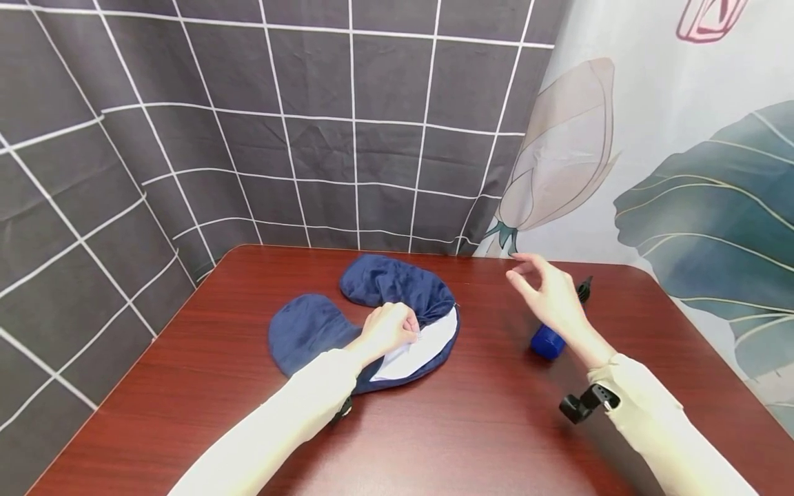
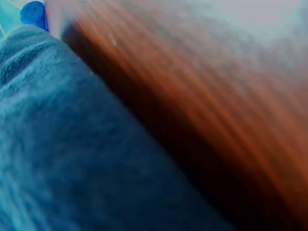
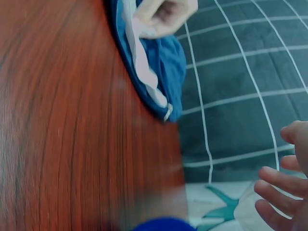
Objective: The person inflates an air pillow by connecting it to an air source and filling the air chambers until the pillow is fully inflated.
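A navy plush U-shaped neck pillow (image 1: pixel 310 327) lies on the table, its outer curve unzipped so that white inner material (image 1: pixel 431 348) shows. My left hand (image 1: pixel 389 327) is over that opening, fingers curled and pinching at the white material; part of the grip is hidden. The left wrist view is mostly filled by the pillow's blue plush (image 2: pixel 72 130). In the right wrist view a zipper pull (image 3: pixel 168 112) sits at the end of the opening. Held up over the table's right side, my right hand (image 1: pixel 552 293) has loosely bent fingers with nothing between them.
Below and behind the right hand lies a blue cylinder (image 1: pixel 547 342) with a black part (image 1: pixel 584 289) at its far end. The reddish-brown table (image 1: pixel 484 413) meets a dark gridded curtain (image 1: pixel 310 151) at the back and a flower-printed one (image 1: pixel 657 138) at right.
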